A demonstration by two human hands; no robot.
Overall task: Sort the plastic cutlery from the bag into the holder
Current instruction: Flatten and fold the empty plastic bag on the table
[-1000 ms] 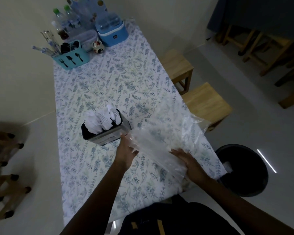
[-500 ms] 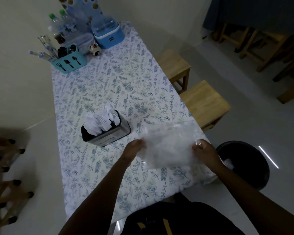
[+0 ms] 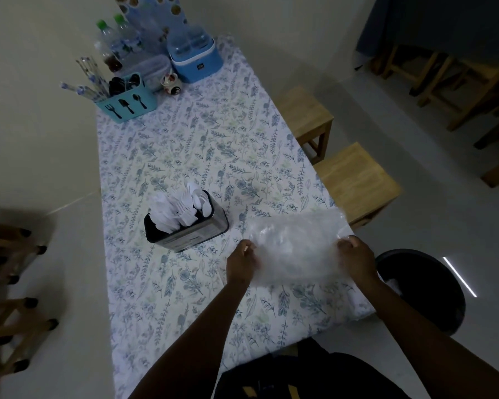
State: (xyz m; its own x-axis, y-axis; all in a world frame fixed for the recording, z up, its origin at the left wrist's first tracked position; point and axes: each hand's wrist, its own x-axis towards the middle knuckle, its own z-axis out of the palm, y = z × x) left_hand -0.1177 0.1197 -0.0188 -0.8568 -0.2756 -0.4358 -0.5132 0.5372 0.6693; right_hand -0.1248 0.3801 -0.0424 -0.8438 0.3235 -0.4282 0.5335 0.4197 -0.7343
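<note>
cutlery [image 3: 182, 210] of white plastic stands handle-down in the dark holder [image 3: 196, 234] on the table [image 3: 213, 145], grouped by kind as far as the dim light shows: flat pieces to the left, forks in the middle, spoons to the right. the bag [image 3: 294, 249] is held up just right of the holder, over the table's near right part, stretched between both hands. the left hand [image 3: 241, 262] pinches its left edge with curled fingers and the right hand [image 3: 356, 259] pinches its right edge the same way. the film is thin, clear and crinkled, so it likely weighs almost nothing, is limp and a little slippery, and will sag or fold once one side is let go; an edge or corner pinch like this one suits it best. whether any piece is left inside i cannot tell, since the film is cloudy and the light is low, though it looks flat and empty. the cutlery itself is light, stiff and somewhat brittle, best taken by the handles rather than by tines or bowls. a dark bin [image 3: 424, 283] stands on the floor just beside the table's right corner, near the right hand.
</note>
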